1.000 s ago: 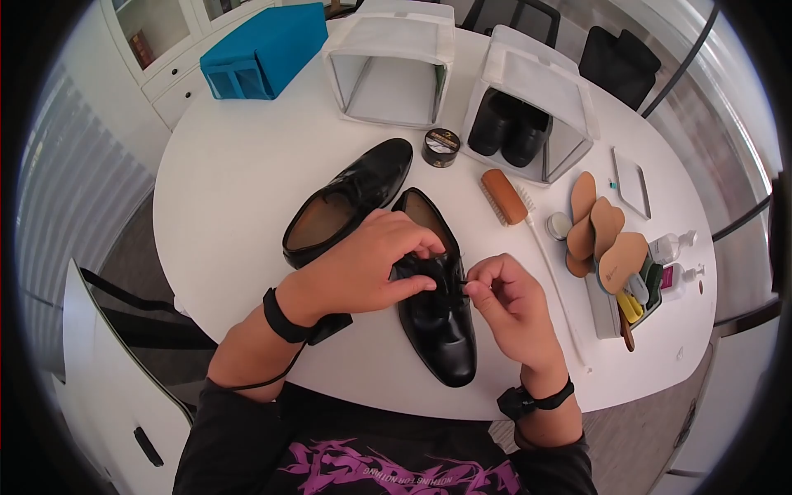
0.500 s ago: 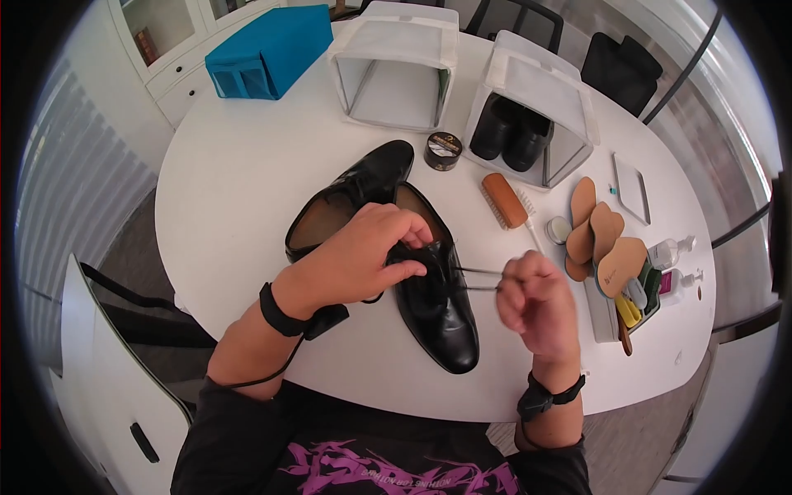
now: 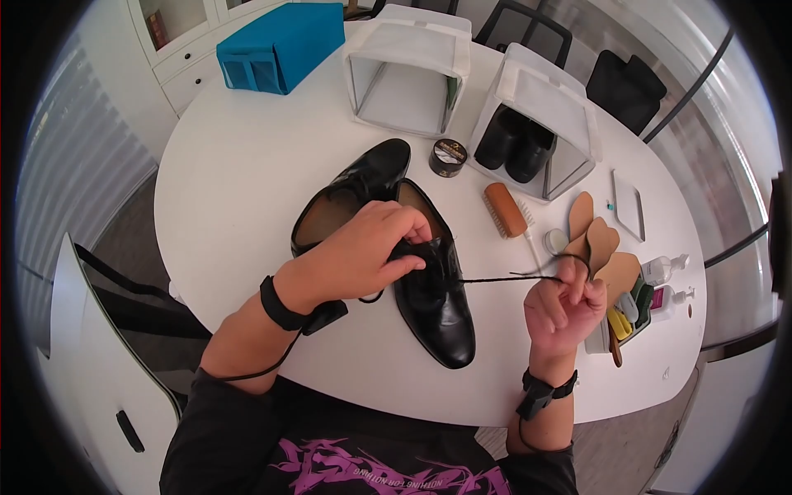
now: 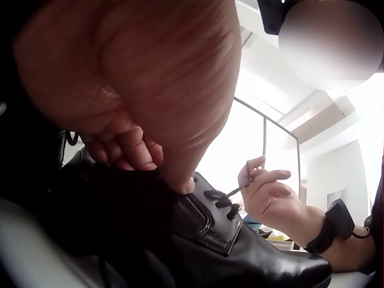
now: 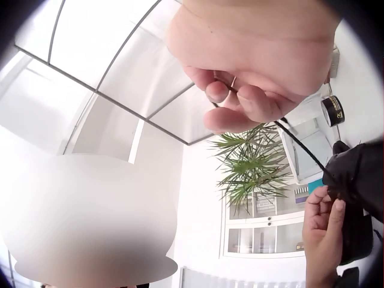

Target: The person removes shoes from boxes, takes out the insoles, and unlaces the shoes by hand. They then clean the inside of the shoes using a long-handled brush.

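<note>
A black leather lace-up shoe [image 3: 445, 326] lies on the white table with its toe toward the person. My left hand [image 3: 355, 256] grips its upper at the lacing, the thumb [image 4: 183, 180] pressed on the eyelet flap and the fingers curled at the opening. To the right, my right hand [image 3: 565, 313] holds the black shoelace [image 3: 503, 280] in curled fingers, drawn taut from the eyelets. In the right wrist view the lace [image 5: 306, 147] runs straight from that hand to the shoe. The matching shoe [image 3: 388, 161] lies alongside at the left, partly behind my left hand.
Beyond the shoes are a round black tin [image 3: 448, 157], a wooden brush [image 3: 505, 210] and a white box [image 3: 536, 74] holding black shoes. Another white box [image 3: 408, 41] and a blue case [image 3: 280, 45] stand farther back. Insoles [image 3: 602, 239] and bottles [image 3: 660, 268] lie at the right.
My right hand has moved away from the shoe to the right, drawing the lace out. Two strands stretched across half a second ago; now one runs taut. My left hand keeps its grip.
</note>
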Demonstrator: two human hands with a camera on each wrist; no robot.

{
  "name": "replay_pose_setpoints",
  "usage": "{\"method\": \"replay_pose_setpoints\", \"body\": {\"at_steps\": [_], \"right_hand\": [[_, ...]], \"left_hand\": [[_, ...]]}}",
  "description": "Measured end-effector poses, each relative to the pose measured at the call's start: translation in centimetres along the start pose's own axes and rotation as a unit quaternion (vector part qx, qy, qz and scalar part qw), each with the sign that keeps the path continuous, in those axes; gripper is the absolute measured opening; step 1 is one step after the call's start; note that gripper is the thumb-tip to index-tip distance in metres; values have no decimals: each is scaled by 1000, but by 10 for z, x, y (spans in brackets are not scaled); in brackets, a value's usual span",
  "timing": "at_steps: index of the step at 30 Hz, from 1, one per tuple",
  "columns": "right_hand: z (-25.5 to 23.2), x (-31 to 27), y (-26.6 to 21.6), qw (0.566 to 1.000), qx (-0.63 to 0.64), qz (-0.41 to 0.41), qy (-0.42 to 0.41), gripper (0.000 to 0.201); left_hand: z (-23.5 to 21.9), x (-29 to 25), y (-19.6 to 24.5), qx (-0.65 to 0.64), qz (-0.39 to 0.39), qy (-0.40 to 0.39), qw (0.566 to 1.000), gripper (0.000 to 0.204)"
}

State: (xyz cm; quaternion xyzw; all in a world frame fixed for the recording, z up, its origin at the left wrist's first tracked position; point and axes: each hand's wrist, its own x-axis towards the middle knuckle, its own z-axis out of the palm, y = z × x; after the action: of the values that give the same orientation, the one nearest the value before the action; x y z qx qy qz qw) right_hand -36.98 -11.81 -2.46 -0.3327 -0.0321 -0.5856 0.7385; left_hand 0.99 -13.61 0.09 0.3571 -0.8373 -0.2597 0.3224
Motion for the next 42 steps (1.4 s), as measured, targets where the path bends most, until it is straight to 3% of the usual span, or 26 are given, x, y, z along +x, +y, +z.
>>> {"method": "replay_pose_setpoints", "body": {"at_steps": [1, 2, 3, 4, 5, 7, 9, 11, 12, 17, 19, 21, 25, 28, 31, 34, 42], "right_hand": [[10, 5, 3, 1000, 0, -1, -1, 25], [30, 11, 10, 961, -222, 8, 162, 32], [43, 15, 20, 849, -426, 16, 314, 47], [48, 16, 31, 778, -490, 46, 391, 65], [42, 14, 40, 778, -489, 45, 392, 65], [28, 11, 59, 672, -683, -47, 283, 62], [40, 12, 55, 675, -693, -56, 247, 56], [44, 13, 46, 642, -764, -13, -57, 35], [50, 14, 53, 646, -759, -37, -65, 20], [48, 8, 66, 666, -744, -25, -42, 21], [49, 9, 67, 672, -739, -26, -36, 20], [52, 10, 66, 677, -735, 5, -29, 19], [48, 8, 69, 678, -734, -11, -33, 20], [51, 7, 68, 700, -712, -44, -36, 25], [51, 9, 67, 667, -734, -93, -89, 30], [54, 9, 65, 677, -730, -56, -75, 28], [51, 11, 70, 697, -714, -16, -61, 29]], "left_hand": [[0, 1, 1, 1, 1, 0, 1000, 39], [1, 3, 4, -9, 15, 19, 1000, 38], [1, 4, 6, -20, 29, 39, 999, 38], [0, 5, 8, -19, 30, 38, 999, 38], [-1, 6, 11, -5, 66, 40, 997, 35], [0, 8, 12, 9, 103, 39, 994, 32], [8, 10, 9, 45, 161, 46, 985, 22], [15, 10, 5, 44, 181, 48, 981, 21], [19, 9, 4, 53, 181, 59, 980, 20], [22, 10, 8, 69, 186, 57, 978, 18], [23, 8, 11, 45, 130, 41, 990, 14], [27, 5, 7, 10, 116, 27, 993, 13], [28, 4, 8, -93, 63, 3, 994, 13], [21, 7, 15, -51, 96, 34, 993, 13], [21, 6, 20, 47, 131, 45, 989, 13], [24, 6, 14, -41, 103, 0, 994, 13], [19, 5, 18, -69, 99, -28, 992, 12]]}}
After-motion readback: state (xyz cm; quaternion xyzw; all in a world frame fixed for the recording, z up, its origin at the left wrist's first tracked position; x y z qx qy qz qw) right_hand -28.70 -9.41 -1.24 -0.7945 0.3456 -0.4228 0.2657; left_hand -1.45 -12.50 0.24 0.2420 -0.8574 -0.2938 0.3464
